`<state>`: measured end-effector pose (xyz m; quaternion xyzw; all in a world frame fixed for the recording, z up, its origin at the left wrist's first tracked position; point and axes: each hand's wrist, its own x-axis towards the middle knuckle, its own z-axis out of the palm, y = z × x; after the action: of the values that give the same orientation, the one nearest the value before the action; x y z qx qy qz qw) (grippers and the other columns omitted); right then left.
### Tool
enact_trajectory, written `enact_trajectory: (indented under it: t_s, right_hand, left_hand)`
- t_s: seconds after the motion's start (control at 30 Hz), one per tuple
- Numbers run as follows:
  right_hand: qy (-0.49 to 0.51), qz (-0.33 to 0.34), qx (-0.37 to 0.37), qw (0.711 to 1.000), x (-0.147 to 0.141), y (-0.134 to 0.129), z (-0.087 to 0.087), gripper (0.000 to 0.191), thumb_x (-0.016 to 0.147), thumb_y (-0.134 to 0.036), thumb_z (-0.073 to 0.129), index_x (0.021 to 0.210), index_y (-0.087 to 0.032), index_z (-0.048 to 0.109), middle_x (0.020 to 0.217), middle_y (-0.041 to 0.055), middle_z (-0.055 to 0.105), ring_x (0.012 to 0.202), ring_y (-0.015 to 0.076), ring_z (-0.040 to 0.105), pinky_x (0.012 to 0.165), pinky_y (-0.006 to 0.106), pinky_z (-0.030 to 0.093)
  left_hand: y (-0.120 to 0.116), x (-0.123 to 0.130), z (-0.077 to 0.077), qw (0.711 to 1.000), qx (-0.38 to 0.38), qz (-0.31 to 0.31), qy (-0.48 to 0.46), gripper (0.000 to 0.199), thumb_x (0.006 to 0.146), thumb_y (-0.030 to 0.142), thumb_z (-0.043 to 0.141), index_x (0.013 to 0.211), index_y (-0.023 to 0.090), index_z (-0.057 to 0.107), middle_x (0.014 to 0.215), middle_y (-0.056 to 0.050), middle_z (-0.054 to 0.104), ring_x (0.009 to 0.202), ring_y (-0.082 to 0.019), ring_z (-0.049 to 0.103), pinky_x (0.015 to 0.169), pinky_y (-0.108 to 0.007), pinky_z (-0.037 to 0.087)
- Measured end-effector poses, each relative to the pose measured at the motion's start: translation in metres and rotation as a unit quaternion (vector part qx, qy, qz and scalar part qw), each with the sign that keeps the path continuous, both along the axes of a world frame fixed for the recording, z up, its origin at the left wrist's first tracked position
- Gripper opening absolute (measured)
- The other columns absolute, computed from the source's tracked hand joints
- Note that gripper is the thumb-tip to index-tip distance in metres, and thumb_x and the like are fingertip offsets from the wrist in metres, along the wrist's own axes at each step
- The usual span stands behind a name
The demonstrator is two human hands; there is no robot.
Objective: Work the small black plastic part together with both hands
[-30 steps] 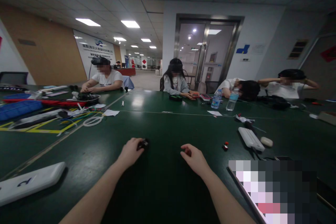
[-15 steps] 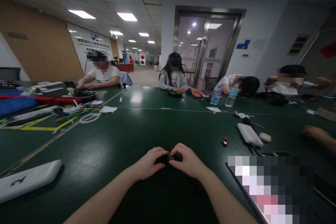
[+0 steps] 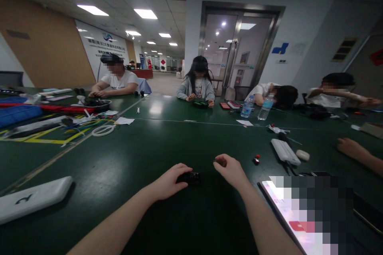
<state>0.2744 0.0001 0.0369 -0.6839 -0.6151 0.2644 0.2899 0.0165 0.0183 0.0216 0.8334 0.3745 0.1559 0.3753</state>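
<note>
My left hand (image 3: 173, 181) is closed around a small black object (image 3: 193, 177), roughly cylindrical, just above or on the dark green table (image 3: 161, 143). Its right end sticks out past my thumb and fingers and has a faint shine; the rest is hidden in my palm. My right hand (image 3: 230, 170) is apart from it, to the right, with fingers curled and thumb and fingertips near each other. Something tiny and dark seems to show at the fingertips, too small to name. Right of that hand lies a small red and silver item (image 3: 256, 159).
On the right are a phone (image 3: 279, 207) with a lit screen, a white power bank (image 3: 285, 152), a white earbud case (image 3: 303, 155) and another person's hand (image 3: 354, 149). A white numbered device (image 3: 36, 199) lies left. Water bottles (image 3: 265, 109) stand farther back. Several people sit around.
My right hand has come away from the black object and moved right and slightly up. My left hand keeps hold of it. Across the table, a person's hands have shifted left.
</note>
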Motion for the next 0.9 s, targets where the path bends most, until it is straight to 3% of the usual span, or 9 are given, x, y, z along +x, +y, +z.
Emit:
enact_trajectory:
  t_s: [0.4, 0.9]
  right_hand:
    - [-0.018, 0.039, -0.063, 0.997, -0.0088, -0.0013, 0.0009, 0.03, 0.079, -0.038, 0.058, 0.102, -0.019, 0.062, 0.101, 0.006, 0.064, 0.09, 0.0191, 0.06, 0.076, 0.031, 0.047]
    - [-0.031, 0.044, -0.061, 0.997, -0.0081, 0.0011, -0.0024, 0.028, 0.078, -0.038, 0.059, 0.099, -0.019, 0.063, 0.098, 0.006, 0.065, 0.089, 0.0187, 0.061, 0.077, 0.031, 0.048]
  left_hand:
    - [0.0004, -0.0007, -0.0012, 0.999, 0.021, -0.009, -0.022, 0.043, 0.08, 0.024, 0.057, 0.122, 0.025, 0.053, 0.127, -0.003, 0.049, 0.112, -0.018, 0.049, 0.1, -0.035, 0.039]
    - [0.0011, -0.0011, -0.0023, 1.0, 0.018, -0.008, -0.016, 0.045, 0.08, 0.024, 0.056, 0.124, 0.025, 0.051, 0.128, -0.004, 0.049, 0.112, -0.018, 0.05, 0.099, -0.036, 0.039]
